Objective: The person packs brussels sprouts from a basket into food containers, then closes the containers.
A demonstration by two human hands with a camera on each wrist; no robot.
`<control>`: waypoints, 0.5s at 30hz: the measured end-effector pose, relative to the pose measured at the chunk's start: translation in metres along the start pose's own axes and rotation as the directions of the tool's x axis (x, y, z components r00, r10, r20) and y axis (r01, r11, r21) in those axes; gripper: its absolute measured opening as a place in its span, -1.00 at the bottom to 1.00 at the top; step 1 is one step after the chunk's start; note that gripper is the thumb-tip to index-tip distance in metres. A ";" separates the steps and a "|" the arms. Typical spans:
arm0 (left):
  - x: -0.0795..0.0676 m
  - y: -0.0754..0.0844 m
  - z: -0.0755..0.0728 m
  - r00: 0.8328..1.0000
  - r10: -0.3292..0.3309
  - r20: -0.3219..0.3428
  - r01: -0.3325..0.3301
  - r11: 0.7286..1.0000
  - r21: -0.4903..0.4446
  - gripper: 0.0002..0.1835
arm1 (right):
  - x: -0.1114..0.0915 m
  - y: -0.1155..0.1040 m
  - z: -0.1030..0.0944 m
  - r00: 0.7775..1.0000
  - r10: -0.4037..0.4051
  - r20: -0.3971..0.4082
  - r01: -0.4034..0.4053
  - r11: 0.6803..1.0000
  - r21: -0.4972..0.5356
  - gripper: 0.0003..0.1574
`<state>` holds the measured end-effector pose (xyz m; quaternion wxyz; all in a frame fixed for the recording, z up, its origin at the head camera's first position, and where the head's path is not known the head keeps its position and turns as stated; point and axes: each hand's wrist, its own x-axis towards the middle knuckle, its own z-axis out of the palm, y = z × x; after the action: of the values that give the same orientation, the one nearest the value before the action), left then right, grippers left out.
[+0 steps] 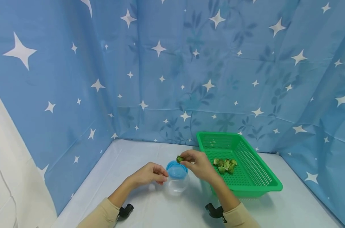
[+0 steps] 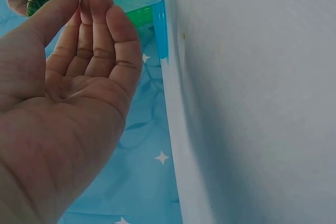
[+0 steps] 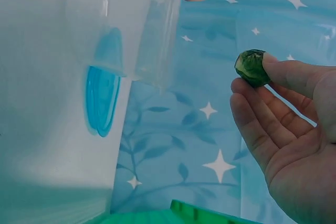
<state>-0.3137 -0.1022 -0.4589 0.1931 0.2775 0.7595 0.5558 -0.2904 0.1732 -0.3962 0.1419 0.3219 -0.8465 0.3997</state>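
My left hand [image 1: 153, 174] pinches the rim of a clear plastic container [image 1: 175, 187] between thumb and fingertips. The container stands on the table with its top uncovered. A blue lid [image 1: 170, 164] lies flat behind it, partly seen through the clear wall. Above the container and a little to its right, my right hand [image 1: 199, 164] holds a green Brussels sprout [image 3: 252, 68] between thumb and fingers. The sprout is apart from the container's rim. Inside a green basket [image 1: 267, 174] to the right lie several more Brussels sprouts [image 1: 226, 165].
A white cloth-like surface covers the table [image 1: 149, 212]. Blue curtains [image 1: 172, 69] with white stars rise behind the table and along both sides. The basket's near wall stands close to my right forearm.
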 end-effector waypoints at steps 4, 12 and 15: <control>0.001 -0.002 0.000 1.000 -0.002 -0.001 0.002 1.000 0.002 -0.68 | 0.000 0.000 0.003 0.999 0.018 0.040 -0.018 1.000 -0.018 -0.77; 0.002 -0.003 -0.001 1.000 0.005 0.004 -0.005 1.000 -0.013 -0.73 | -0.001 0.001 0.010 0.989 0.077 0.129 -0.071 0.996 -0.054 -0.81; 0.001 -0.003 0.000 1.000 0.010 0.003 -0.010 1.000 -0.011 -0.79 | -0.002 0.000 0.012 0.984 0.087 0.155 -0.078 0.995 -0.062 -0.82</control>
<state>-0.3153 -0.1022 -0.4613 0.1931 0.2810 0.7548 0.5604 -0.2892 0.1649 -0.4050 0.0666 0.3132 -0.8783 0.3550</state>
